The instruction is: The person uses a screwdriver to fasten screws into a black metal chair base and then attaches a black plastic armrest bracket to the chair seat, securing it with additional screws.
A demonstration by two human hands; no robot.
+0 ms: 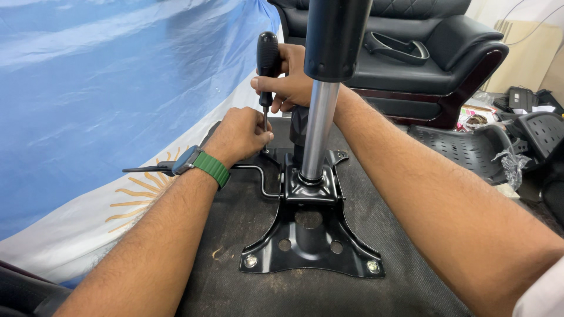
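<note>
A black metal chair mechanism plate (311, 252) lies on the dark fabric underside of a seat (235, 235), with a chrome gas cylinder (317, 129) rising from it. My right hand (291, 79) grips a black-handled screwdriver (267, 58), held upright over the plate's far left corner. My left hand (241, 135) pinches the screwdriver's thin shaft near its tip. A green-strapped watch (202, 164) sits on my left wrist. A bent wire lever (258, 176) runs out from the plate's left side.
A blue and white cloth with a yellow sun (88, 117) covers the left. A black leather armchair (423, 53) stands behind. Black mesh chair parts (470, 147) and clutter lie on the floor at the right.
</note>
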